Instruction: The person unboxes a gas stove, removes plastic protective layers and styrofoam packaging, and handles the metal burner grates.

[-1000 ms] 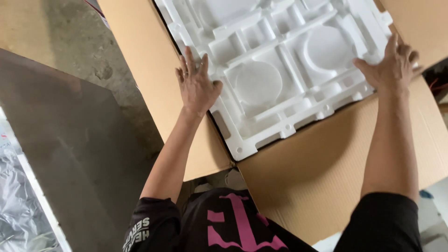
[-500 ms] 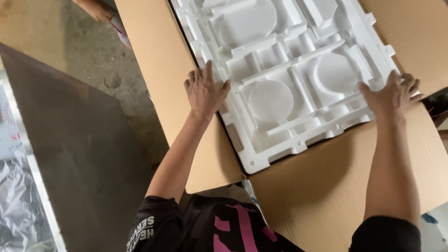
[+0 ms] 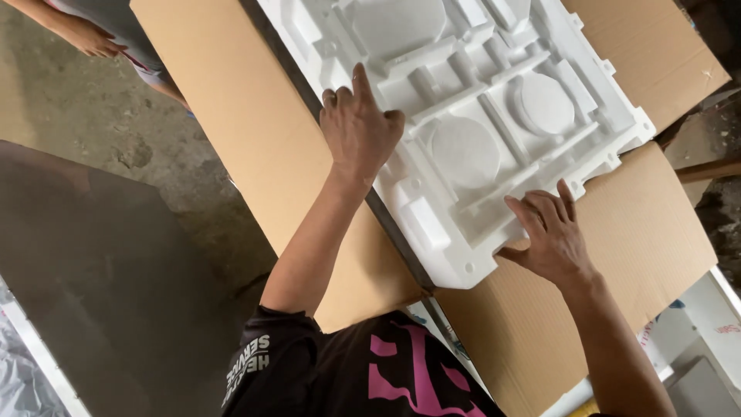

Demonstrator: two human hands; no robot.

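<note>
A large white moulded foam insert [image 3: 471, 108] lies in an open cardboard box [image 3: 255, 154] with its flaps spread out. My left hand [image 3: 359, 127] rests flat on the insert's left side, index finger stretched forward. Fingers spread, my right hand [image 3: 549, 235] presses on the insert's near edge, partly over the right flap [image 3: 633, 232]. Neither hand grips anything.
A dark flat panel [image 3: 100, 293] lies on the concrete floor [image 3: 69, 123] at the left. Another person's hand [image 3: 89, 35] shows at the top left. White packaging [image 3: 702, 340] sits at the bottom right.
My left hand moved from the insert's left edge further onto it. My right hand shifted from the insert's right edge to its near edge. The view drew closer.
</note>
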